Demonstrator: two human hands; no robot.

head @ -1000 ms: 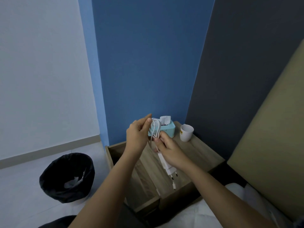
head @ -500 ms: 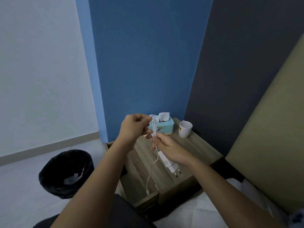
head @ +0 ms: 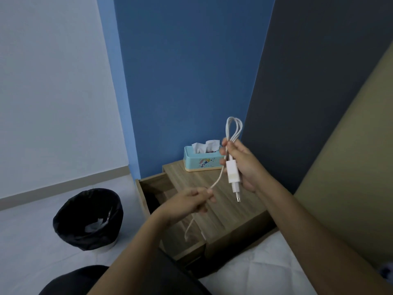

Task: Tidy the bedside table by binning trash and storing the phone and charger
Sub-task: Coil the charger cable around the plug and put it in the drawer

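Observation:
My right hand (head: 244, 165) holds the white charger plug (head: 233, 177) upright over the wooden bedside table (head: 229, 211), prongs pointing down, with a few loops of its white cable (head: 233, 128) sticking up above my fingers. My left hand (head: 187, 204) is lower and to the left, pinching the loose stretch of the same cable, whose free end dangles below my fist toward the open drawer (head: 153, 188). The phone is not visible.
A light-blue tissue box (head: 202, 161) stands at the table's back edge against the blue wall. A black-lined bin (head: 88, 218) with crumpled paper inside sits on the floor at the left. White bedding (head: 276, 271) and a tan headboard (head: 350, 177) fill the right.
My right hand has risen and moved right with the plug and loops. My left hand has dropped away down the cable, drawing out a loose length. The white cup is now hidden.

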